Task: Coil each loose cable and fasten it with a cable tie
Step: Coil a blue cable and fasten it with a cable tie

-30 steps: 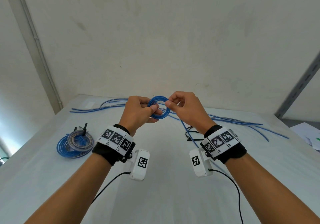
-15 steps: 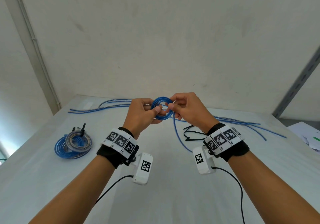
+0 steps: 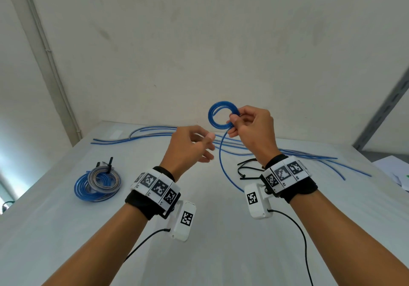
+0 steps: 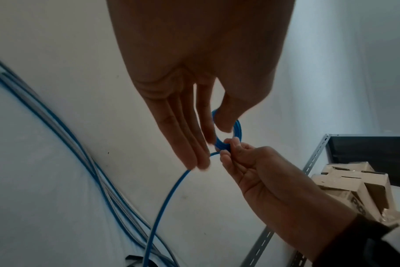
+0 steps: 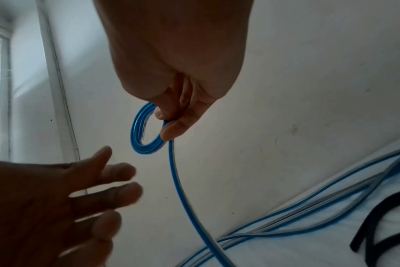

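Observation:
A small coil of blue cable [image 3: 211, 117] is held up above the white table [image 3: 221, 230]; my right hand [image 3: 232, 119] pinches its right side between thumb and fingers. The cable's loose tail [image 3: 221, 159] hangs from the coil down to the table. In the right wrist view the coil [image 5: 137, 137] shows several turns under my right hand [image 5: 167, 122]. My left hand [image 3: 205, 146] is below and left of the coil, fingers loose and spread, holding nothing. The left wrist view shows the left hand's straight fingers [image 4: 194, 144] in front of the coil [image 4: 236, 128].
Two tied coils, blue and grey [image 3: 97, 184], lie at the table's left. Several loose blue and grey cables [image 3: 143, 133] run along the far edge. Black cable ties [image 3: 245, 170] lie under my right wrist. Papers [image 3: 394, 170] and a metal shelf upright [image 3: 385, 108] stand at right.
My left hand let go of the coil and dropped down and left, opening. My right hand lifted the coil up and to the right, keeping its pinch.

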